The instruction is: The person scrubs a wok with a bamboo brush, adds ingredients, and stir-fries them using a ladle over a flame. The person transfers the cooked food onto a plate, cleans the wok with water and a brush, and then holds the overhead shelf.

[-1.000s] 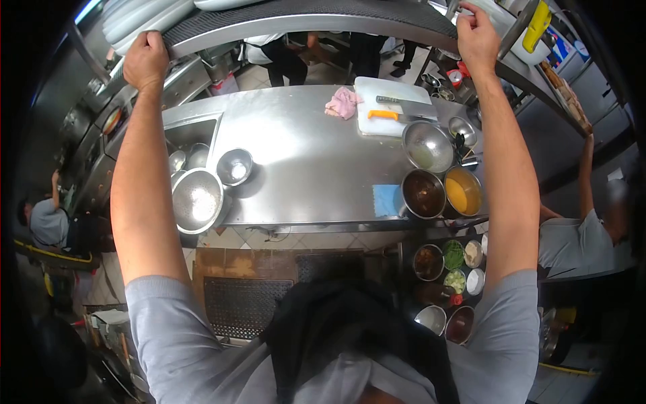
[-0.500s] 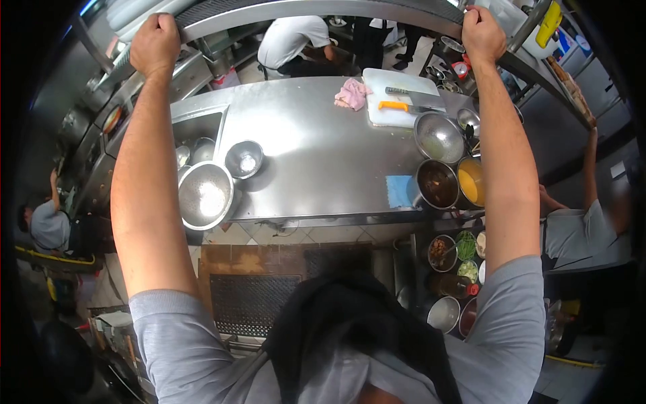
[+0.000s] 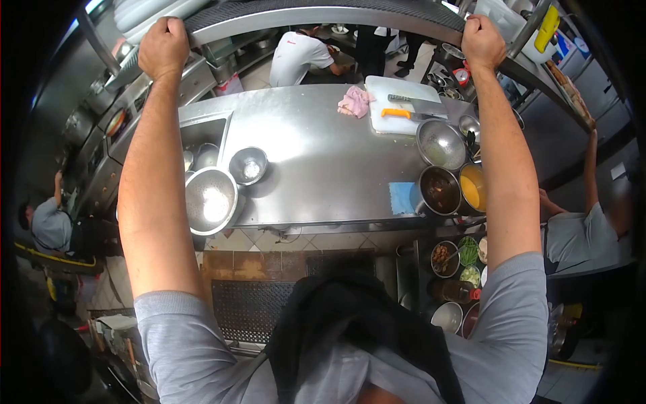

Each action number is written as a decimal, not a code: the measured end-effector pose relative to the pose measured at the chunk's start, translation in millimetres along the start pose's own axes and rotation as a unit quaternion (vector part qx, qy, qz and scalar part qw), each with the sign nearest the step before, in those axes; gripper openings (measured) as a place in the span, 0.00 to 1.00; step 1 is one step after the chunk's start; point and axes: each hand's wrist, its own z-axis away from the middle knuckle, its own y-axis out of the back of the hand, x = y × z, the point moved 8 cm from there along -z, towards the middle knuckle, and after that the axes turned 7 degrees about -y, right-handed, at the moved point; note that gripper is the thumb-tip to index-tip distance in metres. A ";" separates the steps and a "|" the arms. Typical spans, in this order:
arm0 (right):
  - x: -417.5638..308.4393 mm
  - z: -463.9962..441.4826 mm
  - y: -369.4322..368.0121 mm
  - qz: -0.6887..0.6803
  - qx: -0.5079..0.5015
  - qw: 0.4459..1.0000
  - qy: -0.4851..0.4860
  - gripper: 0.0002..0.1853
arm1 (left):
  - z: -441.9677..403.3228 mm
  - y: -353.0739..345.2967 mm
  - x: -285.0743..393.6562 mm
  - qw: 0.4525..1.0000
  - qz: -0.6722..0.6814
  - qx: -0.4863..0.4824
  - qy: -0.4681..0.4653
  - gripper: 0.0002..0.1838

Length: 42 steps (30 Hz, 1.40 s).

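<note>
Both my arms reach up to a metal shelf [image 3: 323,19] above the counter. My left hand [image 3: 164,48] is closed round its left end and my right hand [image 3: 483,43] round its right end. Below lies a steel counter [image 3: 316,192]. A large steel bowl [image 3: 212,200] and a smaller one [image 3: 248,165] stand at its left. Toward the right are a white cutting board [image 3: 378,86], an orange-handled knife [image 3: 397,113] and a second blade on the board, and a crumpled pink cloth [image 3: 355,102].
Right of centre stand a steel bowl [image 3: 441,145], a pot of dark liquid [image 3: 439,190] and an orange-yellow liquid [image 3: 472,190], beside a blue cloth [image 3: 402,198]. Containers of chopped food [image 3: 444,258] sit lower right. A person in white [image 3: 301,59] is beyond the counter; others work at both sides.
My hands keep their hold on the shelf. The view has shifted slightly, so the counter and its things sit a little lower. The person in white has shifted right, head now partly showing.
</note>
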 end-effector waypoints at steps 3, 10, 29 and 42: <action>-0.8 1.4 2.2 -0.002 0.007 1.000 -0.007 0.15 | 0.6 -0.9 -2.5 1.000 0.006 -0.007 0.010 0.20; -6.9 3.7 9.4 -0.006 0.017 1.000 0.015 0.14 | 0.8 -2.0 -3.2 1.000 -0.002 -0.009 0.016 0.20; -19.6 11.1 25.3 -0.040 0.032 0.999 0.001 0.12 | 0.7 -1.7 -2.3 1.000 -0.005 -0.007 0.020 0.21; -18.1 12.8 25.6 -0.046 0.034 0.998 -0.005 0.11 | 0.3 -5.5 -5.6 0.999 -0.012 -0.039 0.019 0.22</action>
